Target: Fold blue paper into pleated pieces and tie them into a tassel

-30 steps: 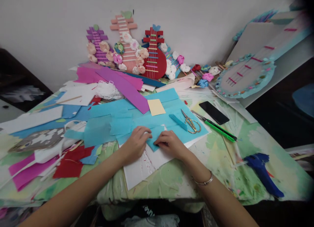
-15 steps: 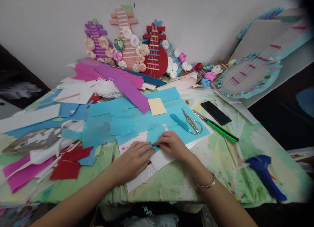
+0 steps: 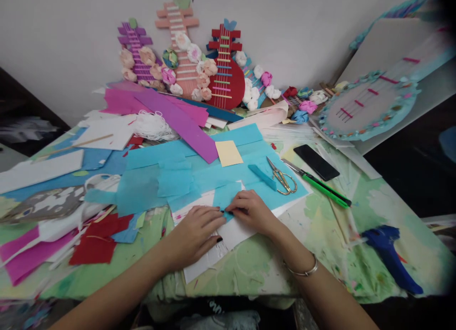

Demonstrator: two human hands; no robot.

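- The left hand [image 3: 201,232] lies palm down, left of and nearer than the scissors [image 3: 279,172], fingers close together and thumb apart, pressing on the small blue piece [image 3: 226,193] and the white sheet [image 3: 201,269]
- The right hand [image 3: 251,211], between that piece and the scissors, pinches the piece's near edge with fingertips and thumb; the hands hide much of that edge
- The small blue piece lies left of the scissors and a little nearer
- Just beside the scissors, on their left, is a folded blue strip [image 3: 262,176]; both rest on the large blue sheet [image 3: 210,171]
- Farther left and beyond the scissors, a cream card [image 3: 229,154] and the end of a purple strip [image 3: 178,126] cover parts of that sheet
- Right of the scissors lie a green cutter [image 3: 326,188], near them, and a black phone [image 3: 316,162]
- Nearer and well right of the scissors sits a blue glue gun [image 3: 388,254] on the table [image 3: 256,268]
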